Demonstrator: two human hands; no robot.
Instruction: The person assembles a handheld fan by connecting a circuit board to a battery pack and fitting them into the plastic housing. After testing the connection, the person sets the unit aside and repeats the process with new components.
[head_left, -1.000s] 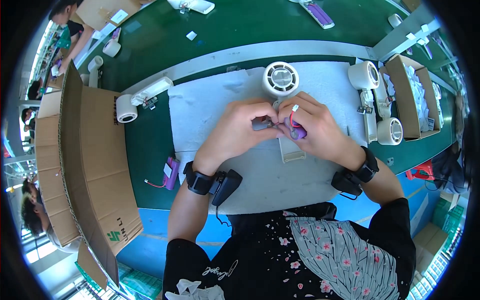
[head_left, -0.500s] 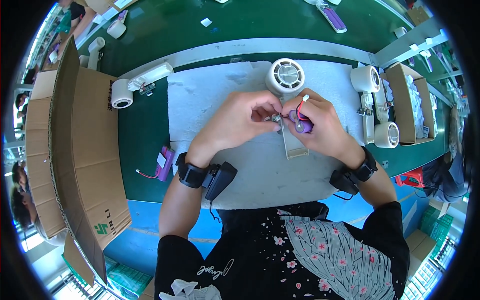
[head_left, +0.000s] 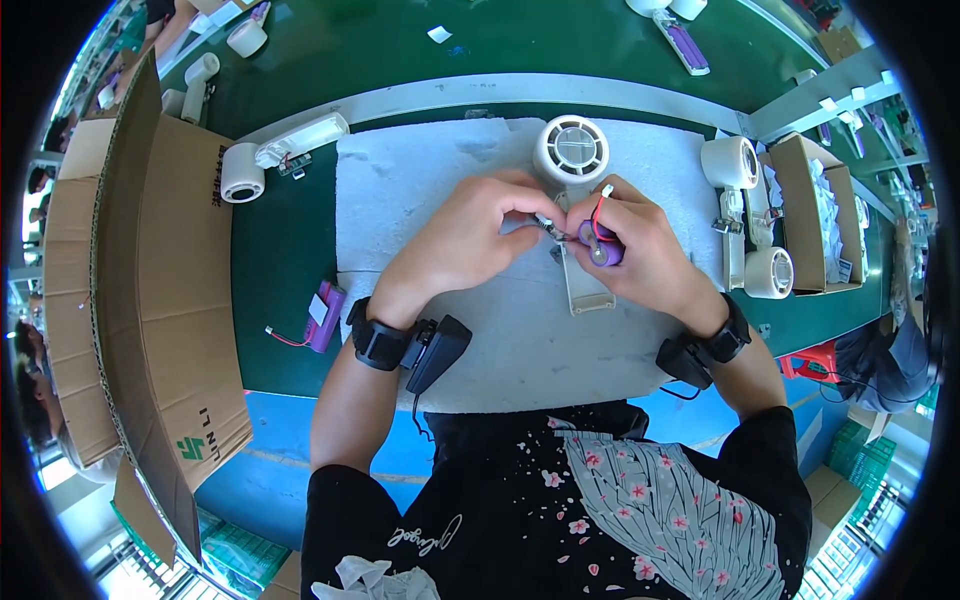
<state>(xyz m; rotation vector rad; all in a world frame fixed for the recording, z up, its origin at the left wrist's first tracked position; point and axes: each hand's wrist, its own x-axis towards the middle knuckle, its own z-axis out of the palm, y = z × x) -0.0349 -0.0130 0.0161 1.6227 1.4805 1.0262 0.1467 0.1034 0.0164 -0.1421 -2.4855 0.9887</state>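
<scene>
A white handheld fan [head_left: 573, 150] lies on the foam mat, its round head away from me and its opened handle shell [head_left: 590, 292] pointing toward me. My right hand [head_left: 655, 250] is closed around a purple battery pack [head_left: 603, 250]; a red wire with a white plug rises over its fingers. Beside it, my left hand [head_left: 465, 235] pinches a small circuit board [head_left: 549, 228] over the handle. The fingertips of both hands nearly meet there, and fine wires between them are too small to make out.
The pale foam mat [head_left: 430, 170] covers the green bench. A large carton [head_left: 185, 300] stands at left, near another battery pack [head_left: 322, 318] and a fan [head_left: 242, 172]. More fans [head_left: 768, 272] lie at right by a small parts box [head_left: 808, 220].
The left fingers have shifted slightly on the circuit board, tilting it. The right hand still holds the battery pack in about the same place. The whole view has moved a little.
</scene>
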